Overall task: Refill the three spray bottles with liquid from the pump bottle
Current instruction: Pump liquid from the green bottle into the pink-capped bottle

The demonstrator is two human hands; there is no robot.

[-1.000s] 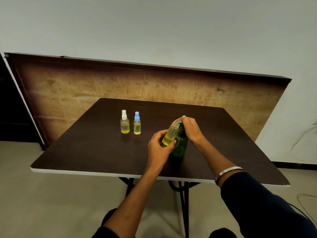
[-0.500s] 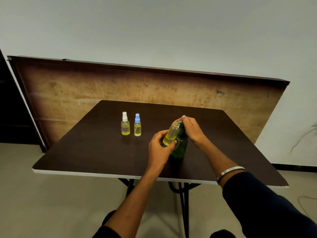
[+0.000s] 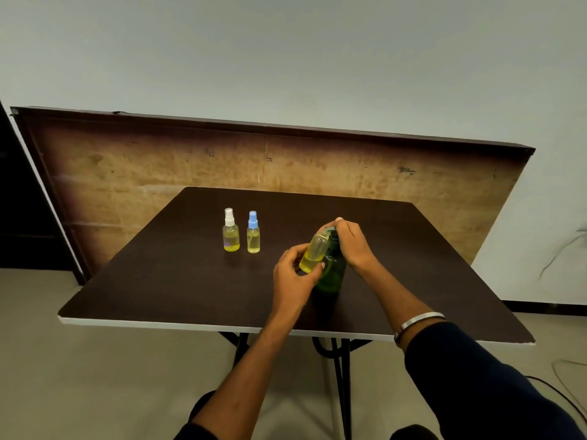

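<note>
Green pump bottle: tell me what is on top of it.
The right hand covers the green pump bottle top, hiding its pump head; the left hand tilts an uncapped spray bottle against it.

From my remote view I see a dark brown square table [image 3: 178,281] with a pale edge strip along its near side, standing on black metal legs [image 3: 341,369]. Behind it a large worn wooden board [image 3: 158,166], tan with a dark border, leans against a plain pale grey-green wall [image 3: 286,52]. The floor [image 3: 95,376] is a dull beige. At far left I make out a dark opening [image 3: 19,217]. A thin cable [image 3: 568,395] trails across the floor at right.
</note>
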